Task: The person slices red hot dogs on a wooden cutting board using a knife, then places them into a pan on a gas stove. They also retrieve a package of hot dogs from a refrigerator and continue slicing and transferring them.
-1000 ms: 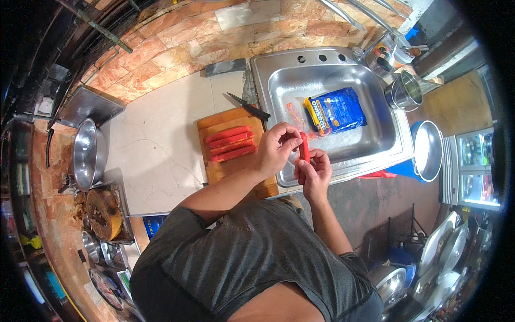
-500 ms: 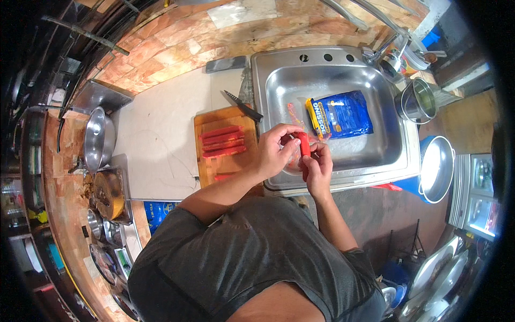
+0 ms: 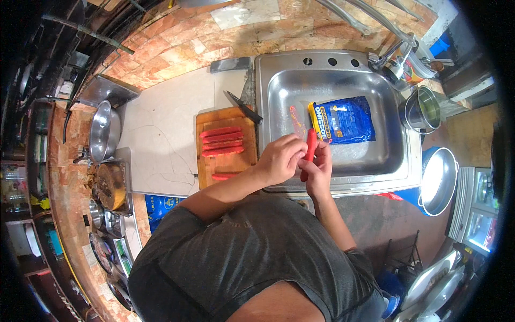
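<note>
Upright in my right hand (image 3: 320,173) is a red hot dog (image 3: 310,142), gripped between thumb and fingers over the sink's front edge. My left hand (image 3: 281,160) is closed in a pinch right beside it; what its fingertips hold, if anything, is hidden. On the wooden cutting board (image 3: 214,118) to the left lie several red hot dogs (image 3: 222,140), with another red piece (image 3: 224,176) near the board's front edge. Thin, see-through reddish strips (image 3: 296,119) lie in the sink (image 3: 343,166), next to a blue and yellow plastic package (image 3: 346,121).
A black-handled knife (image 3: 244,107) rests beyond the board, partly over its far right corner. A faucet (image 3: 394,51) rises behind the sink. Metal pots (image 3: 420,110) stand at its right, with a blue bucket (image 3: 437,180) below. Metal bowls (image 3: 104,131) sit at the far left.
The hot dog has turned so more of its length shows above my right hand. My left fingers have drawn down and slightly aside from its top end.
</note>
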`<state>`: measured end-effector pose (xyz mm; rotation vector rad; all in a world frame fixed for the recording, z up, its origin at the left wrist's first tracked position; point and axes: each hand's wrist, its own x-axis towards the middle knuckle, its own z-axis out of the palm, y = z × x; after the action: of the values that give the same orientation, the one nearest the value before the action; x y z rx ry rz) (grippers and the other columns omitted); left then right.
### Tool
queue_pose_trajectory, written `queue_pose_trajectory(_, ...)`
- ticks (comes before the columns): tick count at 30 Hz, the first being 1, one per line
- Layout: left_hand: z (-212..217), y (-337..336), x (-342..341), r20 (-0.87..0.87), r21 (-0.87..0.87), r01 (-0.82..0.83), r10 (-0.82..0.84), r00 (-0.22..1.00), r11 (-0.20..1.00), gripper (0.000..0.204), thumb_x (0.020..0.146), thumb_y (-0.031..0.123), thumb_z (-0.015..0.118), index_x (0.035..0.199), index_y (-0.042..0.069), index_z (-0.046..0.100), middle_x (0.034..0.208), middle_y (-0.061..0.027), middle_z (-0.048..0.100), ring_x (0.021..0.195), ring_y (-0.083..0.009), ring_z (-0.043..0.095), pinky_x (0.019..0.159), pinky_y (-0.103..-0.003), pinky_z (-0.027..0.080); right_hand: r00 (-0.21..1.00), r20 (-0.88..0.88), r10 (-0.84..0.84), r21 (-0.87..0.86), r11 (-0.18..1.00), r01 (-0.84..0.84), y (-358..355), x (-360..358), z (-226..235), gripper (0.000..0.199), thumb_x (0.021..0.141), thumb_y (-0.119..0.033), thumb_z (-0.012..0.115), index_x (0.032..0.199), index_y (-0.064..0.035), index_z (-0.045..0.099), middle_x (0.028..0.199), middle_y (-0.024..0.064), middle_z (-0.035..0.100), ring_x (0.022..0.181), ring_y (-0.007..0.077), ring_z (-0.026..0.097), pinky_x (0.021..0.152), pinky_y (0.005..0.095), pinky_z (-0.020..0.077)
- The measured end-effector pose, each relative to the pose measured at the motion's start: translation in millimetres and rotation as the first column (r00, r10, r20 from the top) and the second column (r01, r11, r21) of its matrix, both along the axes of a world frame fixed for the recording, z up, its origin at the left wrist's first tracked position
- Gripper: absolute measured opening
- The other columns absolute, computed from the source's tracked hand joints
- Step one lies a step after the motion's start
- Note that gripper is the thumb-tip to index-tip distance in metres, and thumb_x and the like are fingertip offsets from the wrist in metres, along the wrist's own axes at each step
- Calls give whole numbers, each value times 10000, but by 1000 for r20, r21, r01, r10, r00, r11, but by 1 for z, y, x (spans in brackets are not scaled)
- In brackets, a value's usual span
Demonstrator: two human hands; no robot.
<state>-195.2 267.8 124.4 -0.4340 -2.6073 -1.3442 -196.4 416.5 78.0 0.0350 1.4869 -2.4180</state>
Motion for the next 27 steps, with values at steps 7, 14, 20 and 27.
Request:
queue_pose_trajectory(7,-25,0,25,155,-232,294,-263,952,927,63,793,14,633,839,45,603,925,-142,594,893,-360,636,736,-462,516,944,330,-22,-227,968,102,9,-16,-25,283,995,-304,539,1053,-40,622,887,38,588,801,142,560,711,296,467)
queue_pose_trajectory(14,-71,-29,44,396,-499,329,-126,909,802,271,817,23,569,1074,51,650,1035,-170,619,1020,-379,623,879,-493,493,864,51,-500,32,866,499,63,-58,-26,326,1025,-332,564,1179,-47,598,1036,114,667,974,197,617,821,404,512)
queue_pose_trajectory(20,-84,-48,49,-26,-561,66,-98,995,825,357,835,99,668,1192,103,683,1073,-149,627,1030,-351,610,914,-447,492,830,-52,-555,282,789,546,108,-56,-21,338,1022,-257,557,1268,-28,581,1066,120,642,980,198,611,824,397,519)
queue_pose_trajectory(27,-84,-155,70,-56,-254,-356,354,934,899,223,741,96,789,905,67,640,953,-123,609,967,-342,604,865,-442,485,868,-396,299,693,718,69,-9,4,-13,399,963,-39,527,1353,41,558,1250,119,623,1129,220,571,967,364,464)
